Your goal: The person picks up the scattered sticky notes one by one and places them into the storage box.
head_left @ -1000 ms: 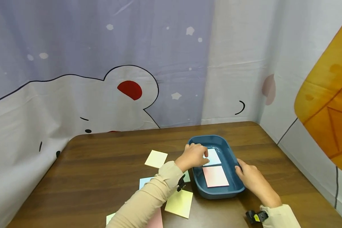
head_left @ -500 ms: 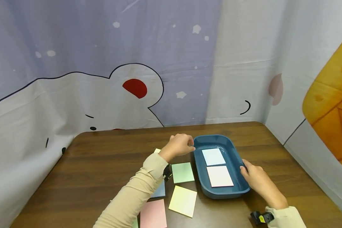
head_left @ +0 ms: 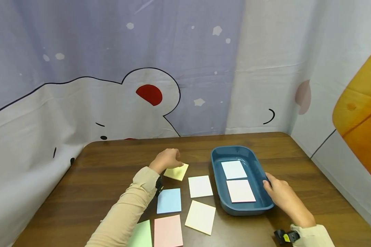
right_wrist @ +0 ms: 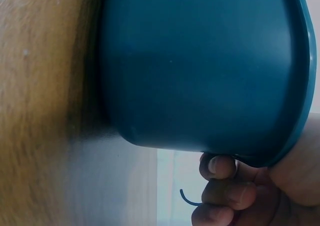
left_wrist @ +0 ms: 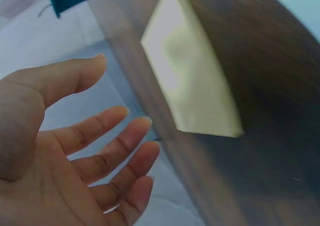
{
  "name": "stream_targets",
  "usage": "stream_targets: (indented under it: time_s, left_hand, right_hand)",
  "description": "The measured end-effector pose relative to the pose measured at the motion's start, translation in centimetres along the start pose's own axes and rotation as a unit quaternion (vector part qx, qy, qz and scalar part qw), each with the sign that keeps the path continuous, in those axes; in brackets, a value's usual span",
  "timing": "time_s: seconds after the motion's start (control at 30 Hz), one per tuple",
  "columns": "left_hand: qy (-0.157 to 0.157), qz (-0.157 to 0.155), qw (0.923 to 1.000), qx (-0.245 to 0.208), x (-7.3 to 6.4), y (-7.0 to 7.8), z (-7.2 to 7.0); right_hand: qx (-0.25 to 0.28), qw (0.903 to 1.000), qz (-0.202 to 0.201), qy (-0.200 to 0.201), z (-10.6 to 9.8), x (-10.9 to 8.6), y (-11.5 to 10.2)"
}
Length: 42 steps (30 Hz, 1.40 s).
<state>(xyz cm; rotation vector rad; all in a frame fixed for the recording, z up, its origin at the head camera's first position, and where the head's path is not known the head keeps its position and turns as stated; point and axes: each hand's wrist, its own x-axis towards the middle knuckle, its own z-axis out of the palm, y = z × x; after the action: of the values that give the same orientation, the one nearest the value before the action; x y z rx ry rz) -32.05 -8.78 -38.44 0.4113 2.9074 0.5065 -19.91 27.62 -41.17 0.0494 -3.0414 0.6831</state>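
My left hand [head_left: 167,160] hovers by a small yellow sticky-note pad [head_left: 176,172] on the table. Its fingers are loosely bent and apart, and the left wrist view shows a gap between them and the pad [left_wrist: 185,75]. On the right, my right hand [head_left: 282,199] grips the rim of a blue tray [head_left: 253,175], fingers curled under the rim in the right wrist view. Inside the tray lie two pale sticky-note pads: one bluish white [head_left: 234,169] behind, one with a pink edge [head_left: 241,191] in front.
Between my left arm and the tray lie a whitish pad [head_left: 200,186], a pale yellow pad [head_left: 200,217], a blue pad [head_left: 169,201] and a pink pad [head_left: 168,231]. A green pad [head_left: 141,235] is partly under my left forearm. A printed curtain [head_left: 201,68] hangs behind the table.
My left hand has come out of the tray and moved left to the small yellow pad. The right hand stays on the tray rim. The head view has shifted slightly.
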Motion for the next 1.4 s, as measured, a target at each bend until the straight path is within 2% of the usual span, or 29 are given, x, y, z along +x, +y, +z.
stream_targets:
  time_s: [0.13,0.37,0.7,1.03,1.4]
  left_hand:
    - [-0.005,-0.019,0.9997,0.011,0.0,-1.5,0.6]
    - [-0.006,-0.016,0.9998,0.009,0.3,-2.8,1.0]
    - [-0.025,-0.02,0.9994,0.015,1.0,-3.0,1.2]
    - [-0.028,-0.018,0.9991,0.026,0.9,-2.7,0.9]
    - [-0.02,-0.027,0.9991,0.025,1.6,-3.5,1.2]
  right_hand:
    - [-0.001,1.0,0.0,0.001,-0.1,-0.1,0.1]
    - [-0.001,1.0,-0.003,0.008,-0.2,-0.2,0.3]
    - [-0.003,1.0,-0.003,0.007,-0.1,-0.2,0.3]
    - [-0.003,0.9997,-0.009,0.023,0.2,-0.2,0.2]
    - [0.002,0.9998,-0.005,0.019,0.1,-0.3,-0.1]
